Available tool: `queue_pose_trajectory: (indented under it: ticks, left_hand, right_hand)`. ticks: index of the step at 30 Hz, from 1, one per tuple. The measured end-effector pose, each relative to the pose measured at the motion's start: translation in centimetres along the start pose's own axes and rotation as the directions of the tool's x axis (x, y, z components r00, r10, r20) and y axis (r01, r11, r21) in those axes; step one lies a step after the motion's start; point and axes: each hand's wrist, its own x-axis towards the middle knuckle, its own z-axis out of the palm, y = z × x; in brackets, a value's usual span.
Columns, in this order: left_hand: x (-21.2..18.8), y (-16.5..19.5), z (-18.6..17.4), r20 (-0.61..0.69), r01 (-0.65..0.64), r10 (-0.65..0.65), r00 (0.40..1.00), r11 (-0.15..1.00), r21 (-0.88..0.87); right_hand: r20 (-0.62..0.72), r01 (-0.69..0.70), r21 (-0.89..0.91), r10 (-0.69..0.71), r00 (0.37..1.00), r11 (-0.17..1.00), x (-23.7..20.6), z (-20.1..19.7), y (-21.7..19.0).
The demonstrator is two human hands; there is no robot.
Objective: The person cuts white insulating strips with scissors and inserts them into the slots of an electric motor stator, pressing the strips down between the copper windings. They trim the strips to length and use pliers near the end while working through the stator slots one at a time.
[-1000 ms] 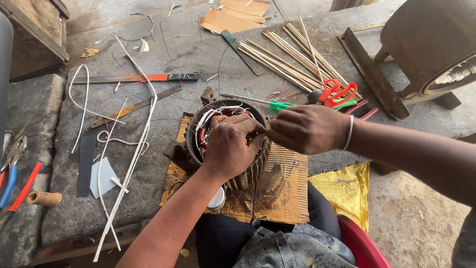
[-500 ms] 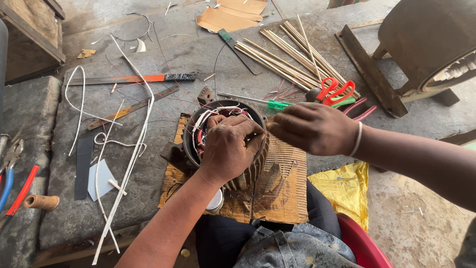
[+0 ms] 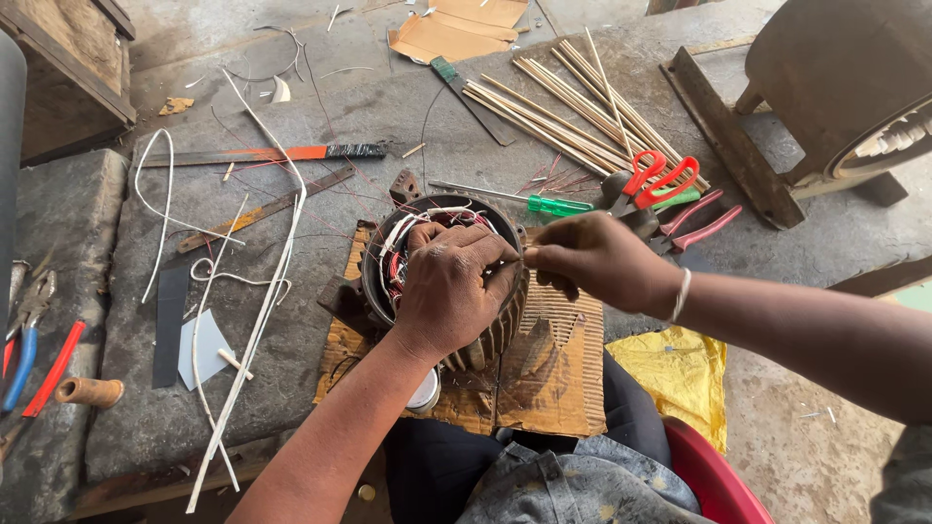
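- I see the motor stator, a round dark metal housing with ribbed fins on its side, sitting on a torn sheet of corrugated cardboard at the near middle of the surface.
- Inside its ring run bundles of white, red and dark wires, looped along the top edge.
- My left hand lies over the housing's near rim, fingers curled down onto it; this grip is closed on the stator.
- My right hand is just beside it at the rim, fingertips pinched together; whatever they pinch is too small for me to make out.
- Just beyond the right hand lie a green-handled screwdriver, red-handled scissors and pliers with dark red handles.
- Farther back is a fan of thin pale sticks, and flat brown card pieces.
- To the left trail long white sleeving strips and a flat blade with an orange band.
- The surface itself is rough, grey and scuffed.
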Motion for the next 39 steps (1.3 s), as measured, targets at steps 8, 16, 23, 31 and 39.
queue_pose_trajectory:
  ticks: [8,16,23,31,39]
  left_hand:
    - [0.0,-0.1,0.1,0.011,-0.005,0.005,1.0,1.0,0.004]
    - [-0.2,-0.2,0.3,0.034,-0.025,0.024,0.999,0.999,0.041]
    - [-0.1,-0.2,0.2,-0.001,-0.033,0.033,0.999,0.999,0.016]
    - [-0.1,0.1,0.1,0.009,-0.037,0.037,0.999,0.999,0.037]
    - [0.0,-0.1,0.0,0.008,-0.033,0.033,0.999,0.999,-0.004]
  right_hand:
    - [0.407,0.665,-0.743,-0.838,0.363,-0.073,0.4,-3.0,-1.0]
    - [0.041,0.025,0.047,-0.027,0.999,0.999,0.5,0.0,0.3]
    - [0.337,0.607,-0.793,-0.868,0.366,-0.051,-0.7,-2.7,-2.5]
    - [0.028,0.05,-0.08,-0.048,0.998,0.996,-0.5,-0.1,-1.8]
    - [0.177,0.584,-0.775,-0.803,0.569,0.243,-2.6,-1.9,-3.1]
